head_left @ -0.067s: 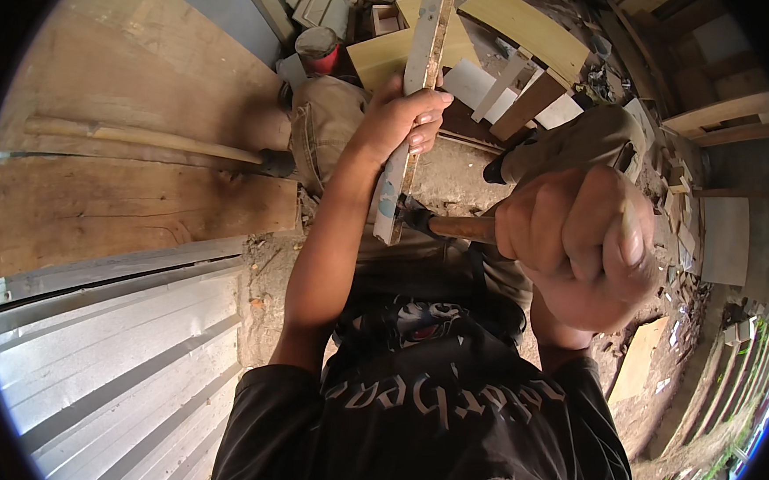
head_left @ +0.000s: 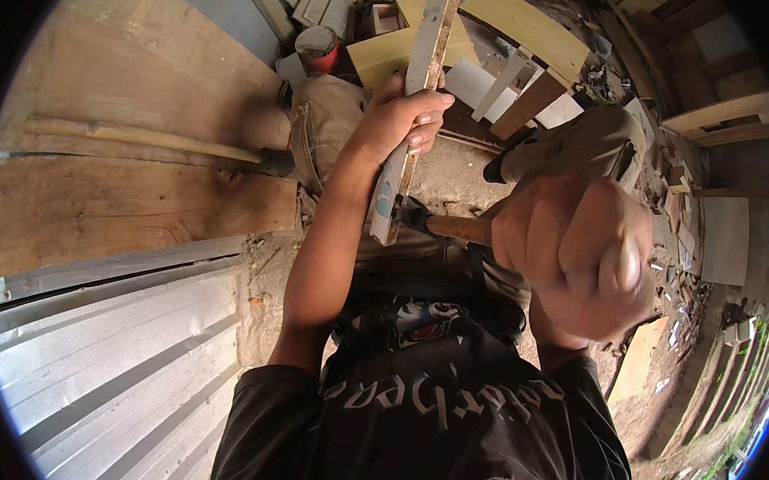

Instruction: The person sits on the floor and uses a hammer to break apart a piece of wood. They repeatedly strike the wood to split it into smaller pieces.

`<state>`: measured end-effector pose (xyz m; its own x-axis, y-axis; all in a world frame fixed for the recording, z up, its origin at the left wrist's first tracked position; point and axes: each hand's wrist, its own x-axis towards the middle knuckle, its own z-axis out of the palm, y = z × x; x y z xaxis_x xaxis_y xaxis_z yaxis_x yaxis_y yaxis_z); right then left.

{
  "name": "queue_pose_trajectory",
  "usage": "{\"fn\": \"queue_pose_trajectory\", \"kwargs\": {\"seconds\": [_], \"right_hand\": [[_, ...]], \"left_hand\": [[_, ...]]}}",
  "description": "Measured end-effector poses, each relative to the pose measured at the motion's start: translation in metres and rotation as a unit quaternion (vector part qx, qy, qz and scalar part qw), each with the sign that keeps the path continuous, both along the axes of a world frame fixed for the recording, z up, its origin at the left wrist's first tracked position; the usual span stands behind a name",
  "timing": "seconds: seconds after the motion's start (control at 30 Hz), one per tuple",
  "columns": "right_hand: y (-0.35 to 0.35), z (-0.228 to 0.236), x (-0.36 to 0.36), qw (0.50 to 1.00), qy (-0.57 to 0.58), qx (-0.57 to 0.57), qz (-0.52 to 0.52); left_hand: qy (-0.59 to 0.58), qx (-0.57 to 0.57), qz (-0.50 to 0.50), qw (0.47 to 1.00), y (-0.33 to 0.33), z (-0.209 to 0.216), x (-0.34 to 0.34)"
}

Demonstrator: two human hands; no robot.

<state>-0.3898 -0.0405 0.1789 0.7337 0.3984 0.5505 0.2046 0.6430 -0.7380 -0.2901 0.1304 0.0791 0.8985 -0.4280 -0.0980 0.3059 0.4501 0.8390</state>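
Observation:
A long, narrow wooden strip [head_left: 431,39], grey on its face with a rough pale edge, slants up and away through the middle of the view. My left hand [head_left: 404,123] is closed around its middle, the fingers wrapped over the right edge. In my right hand [head_left: 576,255], close to the camera, is the wooden handle of a hammer [head_left: 458,227], gripped in a fist. The hammer's dark head is against or right beside the strip's near end; contact cannot be made out for certain.
Yellow boards [head_left: 530,29] and white and brown offcuts lie beyond my knees. A red bucket [head_left: 317,49] stands at the far left. On the left, a long-handled tool [head_left: 150,142] rests by large wooden boards, above corrugated metal [head_left: 135,343]. Wood scraps litter the right side.
My right hand and the hammer have shifted slightly toward me and left. The strip's near end has tilted a little; my left hand stays in place.

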Motion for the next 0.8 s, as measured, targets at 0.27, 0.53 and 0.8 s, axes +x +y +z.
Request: {"fn": "queue_pose_trajectory", "kwargs": {"seconds": [0.27, 0.53, 0.8], "right_hand": [[0.001, -0.003, 0.012, 0.977, -0.204, -0.003, 0.069], [-0.009, -0.009, 0.021, 0.960, -0.246, -0.001, 0.137], [-0.019, -0.035, 0.013, 0.976, -0.179, 0.041, 0.114]], "left_hand": [[0.049, -0.016, 0.011, 0.999, -0.001, -0.025, 0.021], [0.127, -0.061, -0.031, 0.990, 0.007, -0.062, 0.043], [0.113, 0.015, -0.019, 0.993, 0.021, -0.055, 0.027]]}}
